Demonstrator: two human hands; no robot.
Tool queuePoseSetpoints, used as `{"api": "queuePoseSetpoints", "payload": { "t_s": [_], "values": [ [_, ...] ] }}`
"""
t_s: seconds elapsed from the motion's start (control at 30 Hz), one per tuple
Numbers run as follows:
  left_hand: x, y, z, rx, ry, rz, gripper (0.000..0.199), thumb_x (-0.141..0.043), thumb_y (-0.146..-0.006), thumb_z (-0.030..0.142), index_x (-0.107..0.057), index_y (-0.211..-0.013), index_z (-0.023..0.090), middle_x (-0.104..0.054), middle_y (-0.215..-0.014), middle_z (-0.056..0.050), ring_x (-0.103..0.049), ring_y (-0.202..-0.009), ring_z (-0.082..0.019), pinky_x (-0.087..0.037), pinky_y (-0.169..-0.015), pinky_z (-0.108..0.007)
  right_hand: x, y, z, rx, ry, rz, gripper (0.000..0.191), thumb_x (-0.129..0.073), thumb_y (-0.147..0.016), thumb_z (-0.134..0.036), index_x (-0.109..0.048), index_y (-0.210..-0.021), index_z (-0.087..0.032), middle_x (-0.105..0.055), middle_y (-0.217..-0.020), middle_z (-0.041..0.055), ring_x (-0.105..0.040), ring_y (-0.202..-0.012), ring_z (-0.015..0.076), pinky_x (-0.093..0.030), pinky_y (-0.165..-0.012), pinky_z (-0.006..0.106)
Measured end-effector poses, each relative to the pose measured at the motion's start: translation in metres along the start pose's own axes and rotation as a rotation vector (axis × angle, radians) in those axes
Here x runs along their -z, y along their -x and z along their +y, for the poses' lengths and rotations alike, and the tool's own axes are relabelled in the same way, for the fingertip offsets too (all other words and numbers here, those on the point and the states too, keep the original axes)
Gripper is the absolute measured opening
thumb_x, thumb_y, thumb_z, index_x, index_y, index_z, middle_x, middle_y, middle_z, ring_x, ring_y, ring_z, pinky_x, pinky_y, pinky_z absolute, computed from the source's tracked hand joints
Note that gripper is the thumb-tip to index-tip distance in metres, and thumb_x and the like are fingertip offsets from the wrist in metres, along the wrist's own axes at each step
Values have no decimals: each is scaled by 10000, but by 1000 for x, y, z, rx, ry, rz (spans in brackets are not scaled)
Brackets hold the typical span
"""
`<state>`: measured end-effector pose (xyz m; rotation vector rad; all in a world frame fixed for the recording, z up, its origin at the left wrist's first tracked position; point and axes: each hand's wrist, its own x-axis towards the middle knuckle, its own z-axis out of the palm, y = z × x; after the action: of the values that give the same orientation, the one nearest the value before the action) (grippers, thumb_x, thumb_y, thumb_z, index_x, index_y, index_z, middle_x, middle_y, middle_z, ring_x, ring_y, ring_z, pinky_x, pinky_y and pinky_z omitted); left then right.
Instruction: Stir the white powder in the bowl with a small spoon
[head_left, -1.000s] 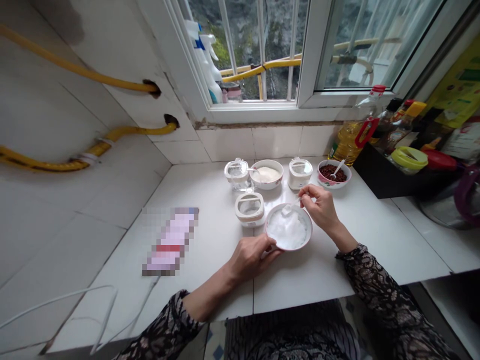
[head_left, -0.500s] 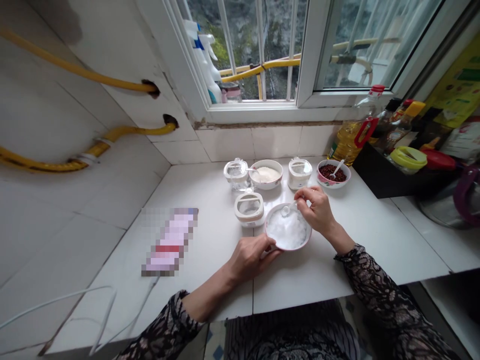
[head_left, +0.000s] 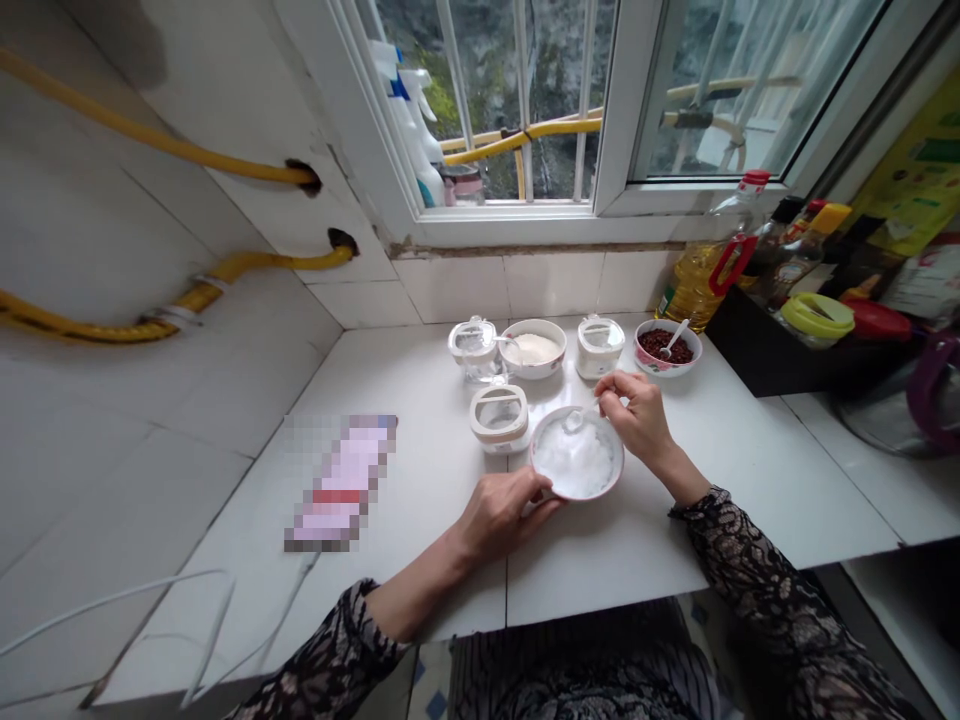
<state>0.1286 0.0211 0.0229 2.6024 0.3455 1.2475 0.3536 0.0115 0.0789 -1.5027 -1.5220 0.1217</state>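
Counter [head_left: 420, 450], pink-rimmed bowl [head_left: 613, 479], spoon [head_left: 574, 421] seemingly translucent

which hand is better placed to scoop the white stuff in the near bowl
Probably the right hand: it already holds the spoon at the near bowl, while the left hand grips that bowl's edge.

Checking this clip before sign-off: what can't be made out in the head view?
All in the head view:
Held spoon: handle end hidden by the right hand.
Nearest bowl: near-left side partly covered by the left hand; its white contents can't be identified.
Flat device: display blurred by pixelation.
White cable: cut off by the left edge.
Purple-handled vessel: cut off by the right edge.
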Motion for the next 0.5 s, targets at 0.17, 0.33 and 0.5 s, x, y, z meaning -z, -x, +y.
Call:
{"api": "queuePoseSetpoints", "payload": {
  "t_s": [0.17,0.33,0.5],
  "values": [
    [0,0,0,0,-1,5,103,-559,-958,259,-520,-928,168,-592,-652,27,-583,-509,-89,-467,-481,-181,2,-5,3,-245,-318,19,134,-484,-692,-208,-599,-624,-203,-562,-484,-28,-510,-491,142,-423,-580,297],
    [-1,0,0,-1,-2,0,117,-541,-970,270,-518,-919,168,-596,-648,25,-582,-506,-88,-470,-482,-181,0,-11,3,-438,-624,-18,80,-542,-682,-221,-607,-648,-187,-590,-482,-26,-526,-476,121,-441,-549,273],
    [-1,0,0,6,2,-11,119,-542,-964,264,-521,-894,170,-599,-642,28,-582,-504,-87,-462,-484,-182,-8,-2,-18,-225,-652,-89,106,-567,-843,-289,-618,-874,-201,-706,-700,17,-660,-668,164,-515,-685,325]
  ]
}}
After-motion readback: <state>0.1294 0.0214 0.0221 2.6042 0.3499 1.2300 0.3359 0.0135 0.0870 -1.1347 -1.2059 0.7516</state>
